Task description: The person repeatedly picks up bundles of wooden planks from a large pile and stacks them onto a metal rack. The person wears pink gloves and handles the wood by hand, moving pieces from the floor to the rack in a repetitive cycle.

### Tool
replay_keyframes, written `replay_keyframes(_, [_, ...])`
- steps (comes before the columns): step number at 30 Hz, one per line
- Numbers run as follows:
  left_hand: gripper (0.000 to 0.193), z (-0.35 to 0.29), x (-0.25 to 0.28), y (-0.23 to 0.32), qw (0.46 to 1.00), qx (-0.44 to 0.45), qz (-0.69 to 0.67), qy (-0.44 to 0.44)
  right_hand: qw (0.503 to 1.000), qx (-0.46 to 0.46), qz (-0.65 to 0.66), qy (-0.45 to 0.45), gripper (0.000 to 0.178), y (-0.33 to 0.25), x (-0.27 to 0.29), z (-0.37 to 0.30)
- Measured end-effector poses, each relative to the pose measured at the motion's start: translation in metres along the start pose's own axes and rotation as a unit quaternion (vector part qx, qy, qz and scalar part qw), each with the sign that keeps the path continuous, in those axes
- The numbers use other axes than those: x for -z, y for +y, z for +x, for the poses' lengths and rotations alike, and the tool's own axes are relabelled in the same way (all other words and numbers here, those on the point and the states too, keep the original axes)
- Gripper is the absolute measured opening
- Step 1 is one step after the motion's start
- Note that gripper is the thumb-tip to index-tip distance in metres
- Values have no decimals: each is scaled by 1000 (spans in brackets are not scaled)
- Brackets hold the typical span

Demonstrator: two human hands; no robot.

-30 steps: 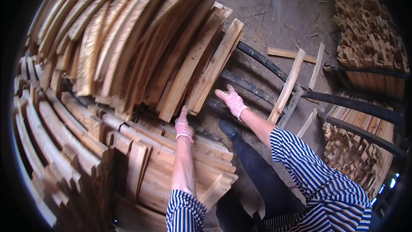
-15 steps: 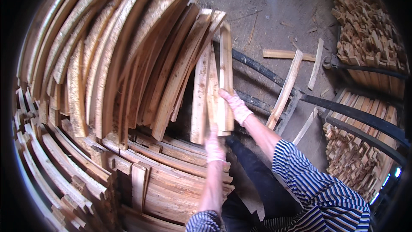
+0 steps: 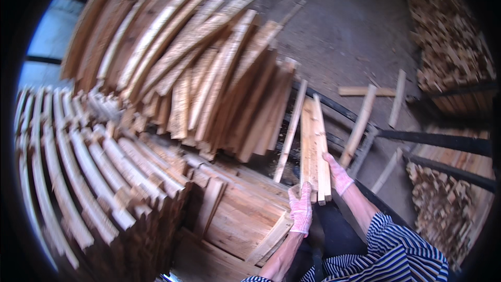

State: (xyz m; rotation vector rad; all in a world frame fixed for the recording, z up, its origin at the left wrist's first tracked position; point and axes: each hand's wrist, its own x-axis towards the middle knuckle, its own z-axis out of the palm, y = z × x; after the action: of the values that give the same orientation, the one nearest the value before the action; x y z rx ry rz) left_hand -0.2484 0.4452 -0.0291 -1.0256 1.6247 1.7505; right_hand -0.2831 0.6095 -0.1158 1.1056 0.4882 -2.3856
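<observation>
Two or more narrow wooden boards (image 3: 308, 143) are held together lengthwise in front of me, their ends pointing away. My left hand (image 3: 301, 209), in a pink-and-white glove, closes round their near end from the left. On their right edge, my gloved right hand (image 3: 339, 175) grips the outer board a little farther up. Palms and some fingers are hidden behind the wood. Just left of the held boards, a thin wooden slat (image 3: 291, 133) stands apart from them, slanting beside the big pile of boards (image 3: 209, 73).
Stacked boards (image 3: 94, 177) with spacers fill the left. A wooden crate-like stack (image 3: 245, 219) lies near my left arm. Dark metal frame bars (image 3: 438, 142) cross on the right, by bundled wood (image 3: 443, 203). Loose slats (image 3: 360, 122) rest on the frame and floor.
My view has swung left, so the piles appear shifted right. Both hands have moved with the boards closer to my body, and the left hand now grips their near end more squarely.
</observation>
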Motion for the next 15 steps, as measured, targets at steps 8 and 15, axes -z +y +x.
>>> replay_keyframes(8, [59, -64, 92, -11, 966, -104, 218, 92, 999, -25, -14, -43, 93, 122, -11, -84])
replay_keyframes(15, [51, -199, 204, -72, 876, -398, 261, -76, 995, -38, -38, -81, 79, 181, -21, -143])
